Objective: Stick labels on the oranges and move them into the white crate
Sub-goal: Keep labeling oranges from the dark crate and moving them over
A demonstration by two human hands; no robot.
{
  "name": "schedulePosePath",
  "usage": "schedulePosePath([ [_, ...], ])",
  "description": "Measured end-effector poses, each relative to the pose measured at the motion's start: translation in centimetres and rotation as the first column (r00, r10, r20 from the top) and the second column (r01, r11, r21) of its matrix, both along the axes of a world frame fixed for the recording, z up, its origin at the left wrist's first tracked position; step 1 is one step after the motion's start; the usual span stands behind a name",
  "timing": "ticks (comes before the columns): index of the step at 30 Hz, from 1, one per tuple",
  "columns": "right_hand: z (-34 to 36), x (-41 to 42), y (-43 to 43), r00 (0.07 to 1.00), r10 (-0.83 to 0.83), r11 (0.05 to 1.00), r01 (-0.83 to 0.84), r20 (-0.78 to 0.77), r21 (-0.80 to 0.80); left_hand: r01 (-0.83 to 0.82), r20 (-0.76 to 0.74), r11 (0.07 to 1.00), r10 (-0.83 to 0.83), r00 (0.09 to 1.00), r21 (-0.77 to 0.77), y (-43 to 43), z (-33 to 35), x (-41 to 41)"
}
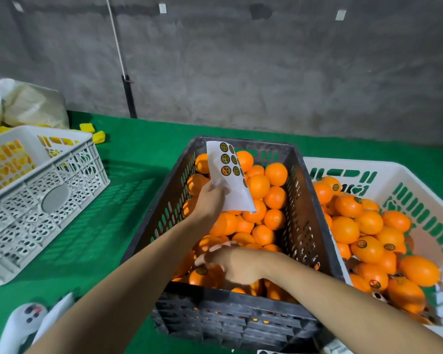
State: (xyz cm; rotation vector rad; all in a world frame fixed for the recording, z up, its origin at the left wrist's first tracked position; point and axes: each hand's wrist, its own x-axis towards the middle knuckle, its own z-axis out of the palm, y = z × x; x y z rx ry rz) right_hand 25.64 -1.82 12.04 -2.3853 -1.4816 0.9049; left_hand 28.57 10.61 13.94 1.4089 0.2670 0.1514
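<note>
A black crate in the middle is full of unlabelled oranges. My left hand holds a white label sheet with several round dark stickers upright over the crate's far left. My right hand reaches into the crate's near left and grips an orange that has a sticker on top. The white crate on the right holds several labelled oranges.
A second white crate stands on the green table at the left. Behind it lie white bags and yellow pieces. A white object sits at the near left. A grey wall closes the back.
</note>
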Motion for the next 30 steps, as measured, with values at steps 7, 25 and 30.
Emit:
schedulePosePath([
  [7, 1.9, 2.6, -1.7, 0.84, -0.508, 0.832, 0.423, 0.189, 0.358, -0.392, 0.093, 0.92, 0.392, 0.915, -0.024, 1.4, 0.0, 0.5],
  [25, 5.0, 6.5, -6.1, 0.041, 0.077, -0.868, 0.494, -0.996, -0.047, -0.13, 0.037, 0.991, 0.129, 0.991, 0.034, 0.1, -1.0, 0.8],
  [30, 4.2, 5.3, -4.7, 0.045, -0.46, -0.645, 0.669, -0.887, 0.369, -0.104, -0.038, 0.992, 0.101, 0.994, -0.066, 0.0, -1.3, 1.0],
])
